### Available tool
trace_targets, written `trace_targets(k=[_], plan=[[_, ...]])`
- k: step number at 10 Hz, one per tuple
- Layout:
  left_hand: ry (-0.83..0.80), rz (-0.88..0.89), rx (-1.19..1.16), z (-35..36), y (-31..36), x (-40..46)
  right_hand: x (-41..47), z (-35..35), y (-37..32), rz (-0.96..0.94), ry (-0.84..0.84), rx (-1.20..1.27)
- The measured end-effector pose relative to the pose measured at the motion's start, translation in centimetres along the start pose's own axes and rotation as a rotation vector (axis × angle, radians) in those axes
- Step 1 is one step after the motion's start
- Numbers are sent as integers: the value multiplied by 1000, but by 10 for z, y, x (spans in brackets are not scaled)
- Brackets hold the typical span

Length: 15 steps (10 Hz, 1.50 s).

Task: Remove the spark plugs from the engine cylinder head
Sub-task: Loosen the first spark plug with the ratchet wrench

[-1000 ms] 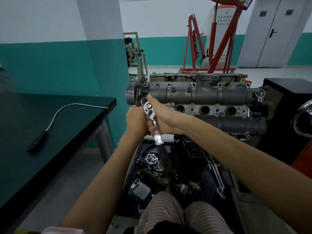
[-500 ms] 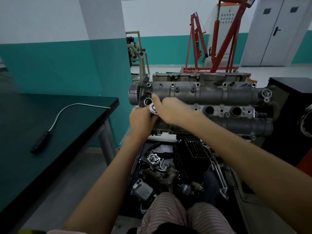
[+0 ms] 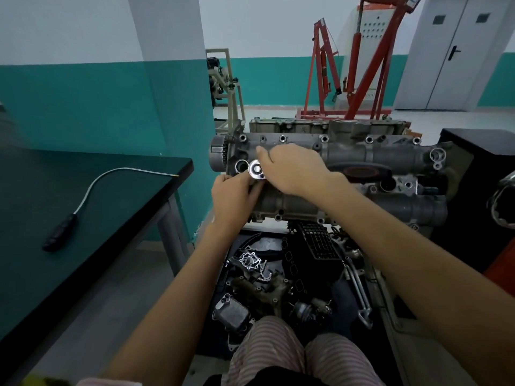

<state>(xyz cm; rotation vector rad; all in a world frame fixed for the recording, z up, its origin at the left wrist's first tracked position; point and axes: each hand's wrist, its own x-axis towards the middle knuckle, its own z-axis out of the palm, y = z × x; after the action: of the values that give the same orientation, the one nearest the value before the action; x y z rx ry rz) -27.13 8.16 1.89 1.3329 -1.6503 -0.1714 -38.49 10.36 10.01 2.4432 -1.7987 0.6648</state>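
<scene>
The grey engine cylinder head lies on its stand in front of me. A silver ratchet sits over a spark plug well near the head's left end. Its dark handle points right across the head. My right hand grips the ratchet just behind its round head. From below, my left hand holds the tool under that round head. An open well shows just left of the ratchet and another well at the right. No spark plug is visible.
A dark table at the left carries a flexible pick-up tool. Below the head, a black tray holds several loose engine parts. A red engine hoist stands behind, and a black cabinet at the right.
The ratchet handle has swung from pointing down toward me round to pointing right across the head. My right hand moved up and over with it. My left hand stayed under the ratchet head.
</scene>
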Motion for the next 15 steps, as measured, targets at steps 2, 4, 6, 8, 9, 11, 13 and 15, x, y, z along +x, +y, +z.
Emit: trace_targets(k=[2, 4, 6, 8, 9, 11, 13, 15], plan=[[145, -121, -113, -5, 5, -1, -34, 35, -31, 334, -205, 1126], [34, 119, -70, -4, 2, -1, -14, -4, -5, -98, -156, -176], [41, 128, 100, 1, -1, -1, -43, 43, -20, 163, -54, 324], [84, 216, 291, -2, -6, 1, -22, 8, -7, 117, -359, 218], [125, 212, 279, 2, -8, 3, -26, 3, -3, -114, 116, -536], [93, 165, 274, -3, -5, 4, -38, 31, -21, 243, -221, 557], [82, 287, 271, -6, -2, 0, -22, 3, -7, 46, -113, -113], [144, 347, 286, -2, -2, 4, -38, 35, -19, 121, 84, -142]])
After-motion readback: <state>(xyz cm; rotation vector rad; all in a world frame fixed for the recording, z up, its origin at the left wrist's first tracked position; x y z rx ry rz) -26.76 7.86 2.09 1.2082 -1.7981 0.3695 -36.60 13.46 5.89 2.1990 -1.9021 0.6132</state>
